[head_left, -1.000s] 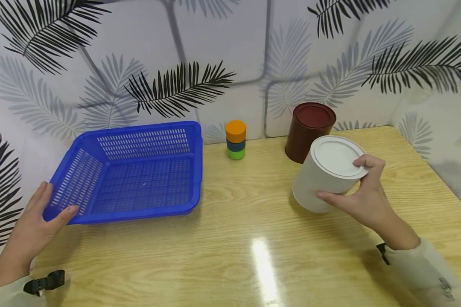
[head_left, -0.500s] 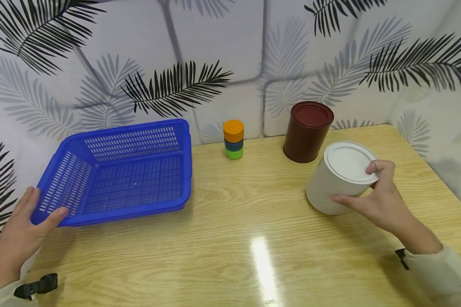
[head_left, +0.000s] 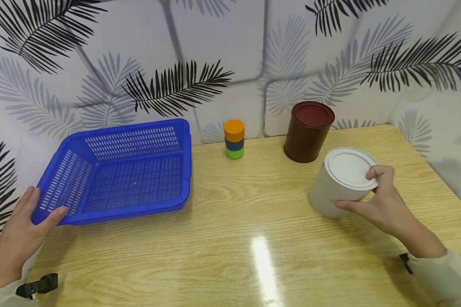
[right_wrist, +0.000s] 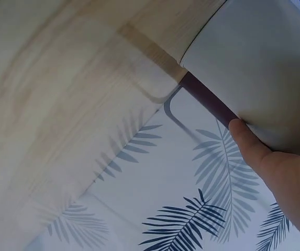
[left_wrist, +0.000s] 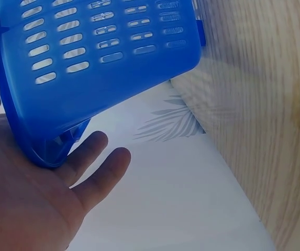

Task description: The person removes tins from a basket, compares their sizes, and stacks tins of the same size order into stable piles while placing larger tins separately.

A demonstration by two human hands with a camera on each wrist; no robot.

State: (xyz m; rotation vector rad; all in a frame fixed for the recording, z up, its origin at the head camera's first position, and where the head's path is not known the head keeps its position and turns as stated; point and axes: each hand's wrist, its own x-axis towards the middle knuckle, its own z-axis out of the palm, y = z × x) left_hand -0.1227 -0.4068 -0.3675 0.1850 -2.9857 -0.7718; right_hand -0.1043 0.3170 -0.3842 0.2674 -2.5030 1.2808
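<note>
At the left in the head view is a blue slotted plastic basket [head_left: 134,179] with nothing in it. My left hand [head_left: 21,234] holds its near left corner between thumb and fingers; in the left wrist view two fingers [left_wrist: 105,175] extend past the rim. On the right side of the table, my right hand [head_left: 386,209] grips a white lidded can [head_left: 336,196], the thumb on its side and a finger over the lid's edge. The can's far side hides the other fingers. Behind it stands a dark brown lidded can [head_left: 307,138], apart from the white one.
A small stack of round orange, dark blue and green pieces [head_left: 234,138] stands near the back edge, between basket and brown can. Behind the wooden table [head_left: 223,256] hangs a white cloth [head_left: 230,51] with leaf prints.
Over the last second my left hand and the basket shifted left, and my right hand moved the white can rightward. In the last half second the white can came slightly nearer; the basket stayed put.
</note>
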